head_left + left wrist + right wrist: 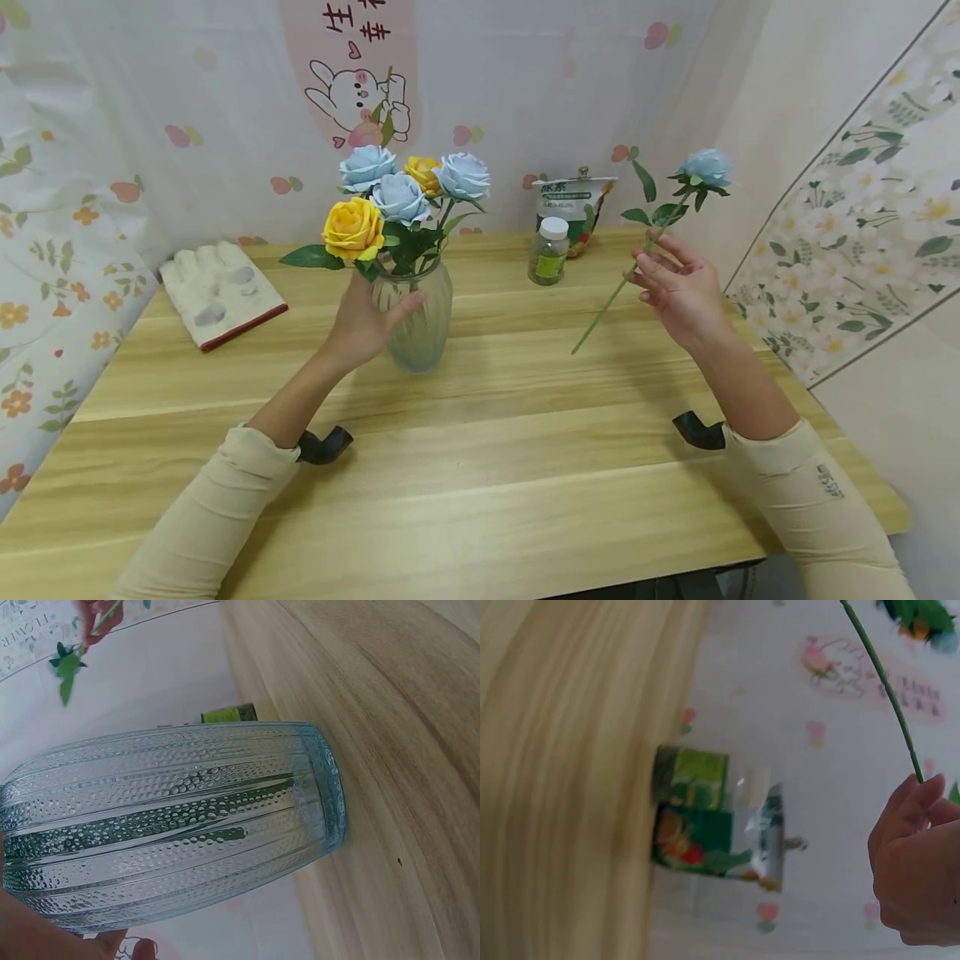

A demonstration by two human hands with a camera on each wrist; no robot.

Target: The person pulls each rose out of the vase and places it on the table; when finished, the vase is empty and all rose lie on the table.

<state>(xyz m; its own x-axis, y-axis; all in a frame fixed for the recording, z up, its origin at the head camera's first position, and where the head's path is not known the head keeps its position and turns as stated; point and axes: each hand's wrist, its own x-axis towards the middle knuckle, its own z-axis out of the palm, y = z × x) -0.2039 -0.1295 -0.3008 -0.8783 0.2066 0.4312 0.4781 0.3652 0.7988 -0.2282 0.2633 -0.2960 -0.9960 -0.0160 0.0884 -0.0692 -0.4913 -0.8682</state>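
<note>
My left hand (367,321) grips the ribbed glass vase (420,333) near its neck, thumb across the front. Blue roses (400,198) and yellow roses (353,229) stand in the vase, their leaves spreading over its rim. In the left wrist view, green stems show through the dimpled glass (165,817), whose base is close to the tabletop. Out to the right, my right hand (678,287) pinches the stem (885,682) of a single blue rose (707,168) between thumb and fingers. That rose's bloom points up and right, while the stem's cut end slants down to the left.
A white-capped bottle (550,252) and a clipped green-and-white pouch (577,208) stand at the back of the wooden table (465,492). Pale work gloves (221,292) lie at the left. Floral panels (877,192) border the right side, with a printed curtain behind.
</note>
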